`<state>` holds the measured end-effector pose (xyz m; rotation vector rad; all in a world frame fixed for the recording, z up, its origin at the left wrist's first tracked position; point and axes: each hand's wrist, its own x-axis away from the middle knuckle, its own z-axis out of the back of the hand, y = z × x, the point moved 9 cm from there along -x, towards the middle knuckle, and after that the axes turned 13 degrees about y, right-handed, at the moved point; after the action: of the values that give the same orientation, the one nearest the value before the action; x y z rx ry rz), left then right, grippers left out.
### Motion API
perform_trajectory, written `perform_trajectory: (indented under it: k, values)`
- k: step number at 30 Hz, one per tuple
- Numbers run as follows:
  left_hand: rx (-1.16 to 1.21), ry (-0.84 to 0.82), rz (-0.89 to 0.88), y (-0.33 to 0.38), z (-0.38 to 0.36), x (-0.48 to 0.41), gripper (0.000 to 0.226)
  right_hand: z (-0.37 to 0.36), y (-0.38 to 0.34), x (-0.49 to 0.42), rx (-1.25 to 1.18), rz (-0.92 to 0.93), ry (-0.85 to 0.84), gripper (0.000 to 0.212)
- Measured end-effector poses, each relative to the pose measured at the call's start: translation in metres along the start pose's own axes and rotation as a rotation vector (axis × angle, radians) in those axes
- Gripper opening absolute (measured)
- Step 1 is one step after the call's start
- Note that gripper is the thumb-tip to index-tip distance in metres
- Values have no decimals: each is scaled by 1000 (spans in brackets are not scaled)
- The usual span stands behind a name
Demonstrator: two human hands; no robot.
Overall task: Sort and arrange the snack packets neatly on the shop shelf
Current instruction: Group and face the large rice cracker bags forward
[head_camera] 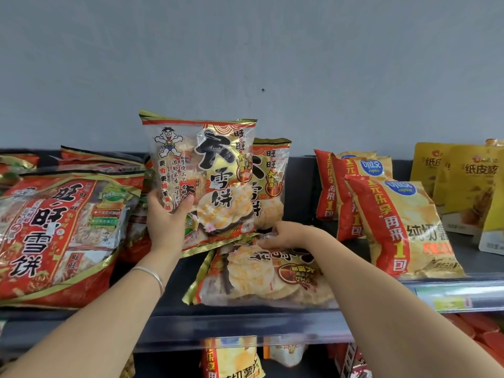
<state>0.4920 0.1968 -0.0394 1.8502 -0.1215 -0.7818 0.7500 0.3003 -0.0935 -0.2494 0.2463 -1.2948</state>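
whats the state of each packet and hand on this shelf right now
left hand: gripping the upright rice cracker packet
upright rice cracker packet: held standing
flat rice cracker packet: lying flat at the shelf front
right hand: resting on the flat packet's far edge
big red packets: leaning back
chip packets: standing, tilted

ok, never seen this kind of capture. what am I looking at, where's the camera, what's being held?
One picture, from a wide-angle camera worn on a person's head, looking forward and down. No robot: two bare arms reach into a shop shelf. The left hand holds a rice cracker packet upright, with a matching packet standing behind it. The right hand rests on the far end of a similar packet lying flat. On the left lie big red bags; on the right stand yellow-and-red chip bags and yellow pouches.
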Motion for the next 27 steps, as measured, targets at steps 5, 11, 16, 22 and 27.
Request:
perform_trajectory:
  k: [5, 11, 16, 22, 27]
  values:
    - [-11, 11, 25, -4, -1, 1, 56, 9, -11, -1, 47, 106, 121, 17]
    - [-7, 18, 9, 7, 3, 2, 57, 42, -26, 15, 278, 158, 381, 20]
    - [-3, 21, 17, 10, 11, 5, 56, 31, -17, 18, 149, 60, 247, 29]
    - [11, 10, -16, 28, 5, 18, 58, 36, -9, 43, 79, 46, 204, 43]
    - [57, -69, -23, 48, -6, 38, 55, 61, 13, 81, 82, -93, 315, 48]
